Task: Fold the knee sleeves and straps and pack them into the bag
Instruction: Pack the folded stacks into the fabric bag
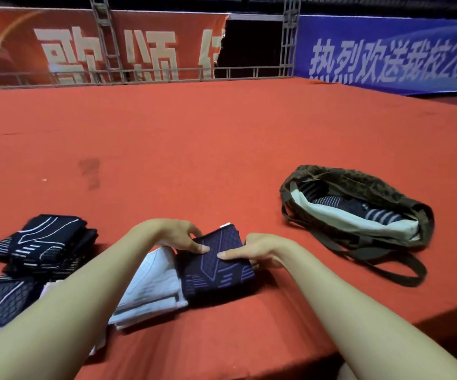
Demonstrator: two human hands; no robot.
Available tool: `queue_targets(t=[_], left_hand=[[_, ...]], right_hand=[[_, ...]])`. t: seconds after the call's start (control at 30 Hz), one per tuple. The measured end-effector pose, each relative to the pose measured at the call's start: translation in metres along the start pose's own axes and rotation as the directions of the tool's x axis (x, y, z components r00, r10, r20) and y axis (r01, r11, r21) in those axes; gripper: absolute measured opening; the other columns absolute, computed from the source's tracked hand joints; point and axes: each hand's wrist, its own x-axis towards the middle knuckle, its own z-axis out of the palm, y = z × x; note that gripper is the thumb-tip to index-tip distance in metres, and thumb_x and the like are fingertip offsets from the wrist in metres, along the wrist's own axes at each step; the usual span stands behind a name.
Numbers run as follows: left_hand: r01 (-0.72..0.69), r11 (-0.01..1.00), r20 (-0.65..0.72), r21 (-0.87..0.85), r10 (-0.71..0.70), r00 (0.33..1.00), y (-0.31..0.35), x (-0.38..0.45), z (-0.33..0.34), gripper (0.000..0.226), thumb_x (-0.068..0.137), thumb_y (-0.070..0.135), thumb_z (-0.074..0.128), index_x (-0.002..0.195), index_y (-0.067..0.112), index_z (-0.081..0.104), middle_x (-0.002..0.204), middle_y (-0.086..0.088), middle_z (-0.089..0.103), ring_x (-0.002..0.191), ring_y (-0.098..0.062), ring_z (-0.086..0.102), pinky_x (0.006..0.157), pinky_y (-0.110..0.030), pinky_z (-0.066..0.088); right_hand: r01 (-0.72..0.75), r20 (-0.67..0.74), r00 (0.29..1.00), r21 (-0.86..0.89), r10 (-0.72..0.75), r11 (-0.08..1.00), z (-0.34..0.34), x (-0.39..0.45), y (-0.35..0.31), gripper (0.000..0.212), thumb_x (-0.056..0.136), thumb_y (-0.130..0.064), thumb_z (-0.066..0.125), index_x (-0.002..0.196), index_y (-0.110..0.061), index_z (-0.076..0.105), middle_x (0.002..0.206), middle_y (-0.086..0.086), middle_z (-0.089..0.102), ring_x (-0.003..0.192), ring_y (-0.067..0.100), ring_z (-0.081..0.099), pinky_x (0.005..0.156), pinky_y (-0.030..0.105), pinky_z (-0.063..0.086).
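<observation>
From the head camera, both hands are working on a folded dark sleeve (pixel 216 264) with purple lines, which is lying on the red platform (pixel 194 149) close to its near edge. The left hand (pixel 176 234) is gripping the sleeve's far left corner, its thumb lying on top and its fingers curling behind the cloth. The right hand (pixel 260 249) is holding the sleeve's right side, its thumb pressing flat on the top face while the fingers are tucking under the right edge. A white sleeve (pixel 153 289) is lying just left of the dark one, touching it and partly hidden under the left forearm. Further left, near the near left corner, a stack (pixel 46 242) of folded dark sleeves with white lines is sitting, with one more dark piece (pixel 0 300) lying in front of it at the picture's left edge. To the right, well apart from the hands, a brown bag (pixel 358 187) is lying open on the platform, its straps trailing toward the near edge, and striped dark pieces (pixel 358 207) are showing inside against its pale lining. Red and blue banners (pixel 386 53) are hanging behind the far edge.
</observation>
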Motion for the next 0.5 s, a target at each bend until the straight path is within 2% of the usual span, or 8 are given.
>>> queue_targets(t=[0.03, 0.1, 0.13, 0.17, 0.23, 0.3, 0.43, 0.5], left_hand=[[-0.011, 1.000, 0.001, 0.013, 0.011, 1.000, 0.001, 0.001, 0.000, 0.047, 0.094, 0.056, 0.070, 0.127, 0.022, 0.067, 0.121, -0.004, 0.073, 0.112, -0.023, 0.072, 0.098, -0.044, 0.059], [-0.031, 0.999, 0.015, 0.020, 0.030, 0.999, 0.006, 0.001, -0.002, 0.038, 0.096, 0.052, 0.069, 0.124, 0.025, 0.068, 0.121, -0.002, 0.072, 0.114, -0.023, 0.069, 0.095, -0.044, 0.061], [-0.039, 0.999, 0.017, 0.014, 0.039, 0.999, 0.009, -0.001, -0.004, 0.035, 0.097, 0.050, 0.069, 0.125, 0.029, 0.067, 0.123, 0.000, 0.070, 0.114, -0.022, 0.067, 0.093, -0.043, 0.061], [-0.049, 0.999, 0.008, 0.000, 0.049, 0.999, 0.012, -0.004, -0.005, 0.035, 0.096, 0.050, 0.069, 0.126, 0.032, 0.065, 0.123, 0.002, 0.069, 0.114, -0.020, 0.066, 0.092, -0.041, 0.061], [-0.082, 0.995, -0.029, -0.064, 0.080, 0.996, 0.016, -0.007, -0.007, 0.037, 0.094, 0.053, 0.071, 0.125, 0.032, 0.066, 0.120, 0.004, 0.069, 0.113, -0.017, 0.066, 0.090, -0.037, 0.059], [-0.133, 0.978, -0.083, -0.160, 0.121, 0.989, 0.020, -0.004, -0.009, 0.038, 0.093, 0.053, 0.072, 0.120, 0.027, 0.069, 0.120, 0.000, 0.071, 0.113, -0.020, 0.067, 0.090, -0.037, 0.059], [-0.242, 0.846, -0.104, -0.476, 0.219, 0.970, 0.044, 0.001, -0.009, 0.054, 0.085, 0.057, 0.080, 0.126, 0.024, 0.068, 0.130, -0.006, 0.070, 0.119, -0.024, 0.069, 0.096, -0.052, 0.060], [-0.234, 0.787, -0.117, -0.570, 0.204, 0.972, 0.056, 0.011, -0.008, 0.069, 0.078, 0.065, 0.082, 0.134, 0.030, 0.063, 0.135, -0.006, 0.068, 0.122, -0.028, 0.068, 0.095, -0.056, 0.059]], right_hand=[[0.002, -0.015, 1.000, 0.013, -0.001, 1.000, 0.003, -0.001, -0.001, 0.046, 0.076, -0.055, 0.086, 0.081, -0.014, 0.063, 0.068, 0.005, 0.061, 0.059, 0.020, 0.056, 0.059, 0.032, 0.042], [0.006, -0.005, 1.000, 0.108, -0.006, 0.994, 0.007, 0.000, 0.001, 0.047, 0.081, -0.046, 0.084, 0.104, -0.007, 0.072, 0.097, 0.008, 0.079, 0.090, 0.027, 0.076, 0.083, 0.038, 0.059], [0.010, 0.018, 1.000, 0.193, -0.014, 0.981, 0.010, -0.001, 0.003, 0.052, 0.080, -0.041, 0.084, 0.116, -0.005, 0.071, 0.109, 0.010, 0.078, 0.104, 0.029, 0.075, 0.096, 0.041, 0.058], [0.014, 0.044, 0.999, 0.288, -0.028, 0.958, 0.011, -0.002, 0.005, 0.057, 0.078, -0.036, 0.083, 0.123, -0.004, 0.068, 0.115, 0.014, 0.077, 0.109, 0.030, 0.073, 0.101, 0.044, 0.056], [0.024, 0.061, 0.996, 0.455, -0.059, 0.890, 0.007, -0.005, 0.009, 0.055, 0.082, -0.025, 0.079, 0.130, -0.001, 0.064, 0.120, 0.018, 0.074, 0.108, 0.030, 0.072, 0.100, 0.044, 0.057], [0.057, 0.024, 0.996, 0.538, -0.084, 0.841, 0.000, -0.013, 0.010, 0.043, 0.092, -0.015, 0.071, 0.131, 0.002, 0.062, 0.123, 0.021, 0.072, 0.105, 0.030, 0.071, 0.096, 0.042, 0.057], [0.204, -0.169, 0.977, 0.548, -0.132, 0.811, -0.026, -0.035, 0.007, 0.022, 0.094, -0.008, 0.063, 0.115, -0.004, 0.067, 0.106, 0.018, 0.076, 0.089, 0.026, 0.073, 0.083, 0.036, 0.059], [0.295, -0.262, 0.949, 0.545, -0.175, 0.785, -0.046, -0.046, 0.007, 0.033, 0.087, -0.010, 0.068, 0.119, -0.007, 0.064, 0.109, 0.018, 0.075, 0.093, 0.028, 0.073, 0.084, 0.038, 0.059]])
